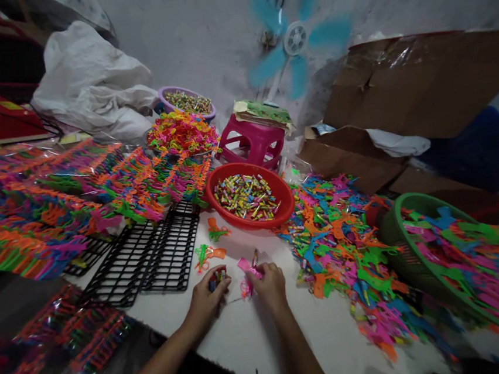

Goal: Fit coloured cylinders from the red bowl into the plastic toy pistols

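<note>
My left hand [209, 291] is closed around a few small printed tubes [220, 275] just above the white tabletop [255, 333]. To its right, my right hand [270, 282] pinches a pink plastic toy gun [249, 268], with one slim tube standing up beside its thumb. A pink loop dangles at the toy's lower left. Just beyond my left hand lie an orange-and-green toy gun [217, 230] and a second toy piece [209, 254] in the same colours. Behind both hands stands a red basin [253, 223] holding many of the printed tubes.
Loose toy guns [346, 236] cover the table's right side, beside a green basket [404, 254] full of more. Black wire racks [168, 259] and bundled toys [100, 189] occupy the left. A pink stool [256, 142], a blue fan [296, 38] and cardboard boxes [416, 85] stand behind.
</note>
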Demonstrator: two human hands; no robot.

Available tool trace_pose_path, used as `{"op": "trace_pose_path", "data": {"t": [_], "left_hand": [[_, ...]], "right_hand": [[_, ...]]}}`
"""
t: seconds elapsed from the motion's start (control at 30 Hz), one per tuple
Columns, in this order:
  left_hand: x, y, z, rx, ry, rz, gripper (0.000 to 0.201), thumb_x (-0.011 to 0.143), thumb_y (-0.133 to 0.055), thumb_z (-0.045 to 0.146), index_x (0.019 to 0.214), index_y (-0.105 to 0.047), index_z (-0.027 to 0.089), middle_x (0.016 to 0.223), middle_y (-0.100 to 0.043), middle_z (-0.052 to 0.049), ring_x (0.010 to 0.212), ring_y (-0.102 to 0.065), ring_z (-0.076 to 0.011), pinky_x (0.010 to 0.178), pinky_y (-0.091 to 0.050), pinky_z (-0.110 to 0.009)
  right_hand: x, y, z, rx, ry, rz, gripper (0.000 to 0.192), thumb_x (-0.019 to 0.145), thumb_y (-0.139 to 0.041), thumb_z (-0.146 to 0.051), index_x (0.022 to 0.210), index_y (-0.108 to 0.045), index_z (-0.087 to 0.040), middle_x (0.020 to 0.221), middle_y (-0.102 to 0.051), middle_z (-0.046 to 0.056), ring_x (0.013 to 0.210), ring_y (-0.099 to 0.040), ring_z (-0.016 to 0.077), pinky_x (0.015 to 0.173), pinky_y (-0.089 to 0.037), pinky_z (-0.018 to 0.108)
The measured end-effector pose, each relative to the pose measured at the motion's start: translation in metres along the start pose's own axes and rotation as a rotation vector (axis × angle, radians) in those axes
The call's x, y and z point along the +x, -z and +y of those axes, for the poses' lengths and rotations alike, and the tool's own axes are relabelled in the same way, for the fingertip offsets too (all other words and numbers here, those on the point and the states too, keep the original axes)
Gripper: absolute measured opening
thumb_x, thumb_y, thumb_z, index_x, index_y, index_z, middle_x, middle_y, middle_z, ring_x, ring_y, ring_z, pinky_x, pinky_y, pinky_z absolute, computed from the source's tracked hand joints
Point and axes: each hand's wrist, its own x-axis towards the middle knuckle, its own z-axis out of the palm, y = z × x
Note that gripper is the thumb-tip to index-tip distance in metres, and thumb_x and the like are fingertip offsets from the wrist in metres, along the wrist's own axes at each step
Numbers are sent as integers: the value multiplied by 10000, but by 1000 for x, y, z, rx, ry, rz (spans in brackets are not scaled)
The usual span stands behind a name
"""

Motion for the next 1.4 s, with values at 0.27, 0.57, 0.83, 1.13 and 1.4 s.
{"op": "trace_pose_path", "data": {"t": [0.27, 0.57, 0.83, 1.13, 1.4], "left_hand": [[-3, -2, -7, 16, -4, -85, 383, 697, -550, 433, 959, -596, 156, 498, -522, 50, 393, -462, -92, 369, -325, -182], [0, -8, -9, -177, 38, -119, 348, 662, -606, 410, 888, -595, 145, 636, -570, 15, 423, -469, -80, 406, -371, -190], [-1, -9, -9, -171, -9, -73, 294, 714, -563, 430, 813, -571, 152, 658, -569, 7, 513, -543, -107, 450, -384, -185], [-8, -11, -4, 185, -218, -88, 251, 773, -490, 385, 833, -607, 171, 601, -567, 13, 497, -498, -107, 468, -373, -192], [-16, -2, 0, 246, -345, 6, 230, 783, -484, 354, 799, -608, 161, 664, -607, -8, 604, -531, -126, 598, -406, -212]], "right_hand": [[5, 28, 0, 498, -207, -111, 365, 620, -559, -519, 531, -418, -195, 451, -390, -73, 417, -343, 81, 425, -277, 209], [-9, 15, -14, 804, -255, -252, 322, 664, -590, -473, 603, -490, -173, 492, -436, -60, 435, -371, 74, 441, -296, 200], [-4, 22, -8, 563, -196, 22, 376, 717, -466, -531, 624, -521, -170, 527, -504, -4, 486, -477, 130, 486, -403, 259], [21, 27, -16, -89, 317, 215, 300, 783, -437, -333, 917, -620, -136, 927, -612, 138, 912, -522, 233, 823, -382, 378], [26, -84, -71, -223, 577, -427, 257, 670, -641, -317, 906, -627, -217, 952, -607, 71, 935, -492, 219, 825, -381, 336]]}}
